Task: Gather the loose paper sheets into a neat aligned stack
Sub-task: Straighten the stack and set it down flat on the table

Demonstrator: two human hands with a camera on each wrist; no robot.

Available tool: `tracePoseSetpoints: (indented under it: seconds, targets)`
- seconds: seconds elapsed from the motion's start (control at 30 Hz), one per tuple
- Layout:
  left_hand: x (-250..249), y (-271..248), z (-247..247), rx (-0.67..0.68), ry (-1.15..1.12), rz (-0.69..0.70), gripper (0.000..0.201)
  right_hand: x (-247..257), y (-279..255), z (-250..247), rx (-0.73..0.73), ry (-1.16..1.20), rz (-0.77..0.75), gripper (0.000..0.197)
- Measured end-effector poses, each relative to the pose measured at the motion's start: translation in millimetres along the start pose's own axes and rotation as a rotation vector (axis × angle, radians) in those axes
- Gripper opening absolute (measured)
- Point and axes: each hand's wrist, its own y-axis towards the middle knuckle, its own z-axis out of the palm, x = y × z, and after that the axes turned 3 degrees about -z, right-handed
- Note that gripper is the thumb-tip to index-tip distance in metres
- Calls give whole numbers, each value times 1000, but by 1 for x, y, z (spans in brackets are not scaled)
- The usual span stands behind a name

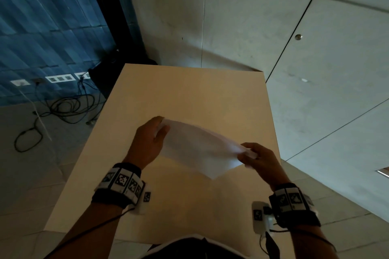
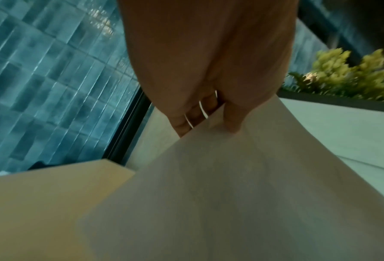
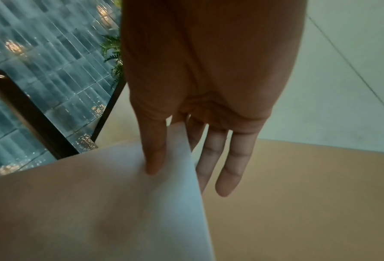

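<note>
Two hands, left hand and right hand, each pinch one paper stack, sheet count unclear

A square, pale tan wooden table stood on a grey tiled floor. Black cables lay coiled beside white socket plates under a blue tiled wall. Yellow-green leafy plants grew nearby.

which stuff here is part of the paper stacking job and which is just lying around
Job: paper sheets, held above the table by the left hand and right hand.

Lying about: cables on the floor, wall sockets, plant.
</note>
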Motion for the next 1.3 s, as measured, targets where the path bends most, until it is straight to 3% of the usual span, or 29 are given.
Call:
tracePoseSetpoints:
  seconds: [0.2,0.4,0.57,0.7,0.77,0.93,1.07,1.13,1.3]
  targets:
    - [-45,5,-18,142,106,210,30,32,-5,0,190,-211,-126,29]
    - [-64,14,-7,239,222,423,23,64,-1,19,193,-154,-240,25]
    - [-74,12,0,207,240,459,22,67,-1,31,104,-159,-275,13]
    - [-62,13,-11,58,237,386,21,55,-1,33,42,9,-222,15]
    - [-44,15,-15,13,204,295,32,51,-1,31,43,114,-178,17]
    - [0,16,-9,155,-188,-112,90,48,0,25,132,284,-79,24]
    - [30,11,8,294,-468,-301,109,48,6,23,195,273,-47,22]
    - [37,8,14,358,-556,-328,99,50,9,21,236,264,-33,20]
    - [48,4,18,430,-566,-310,50,44,25,27,236,341,36,25]
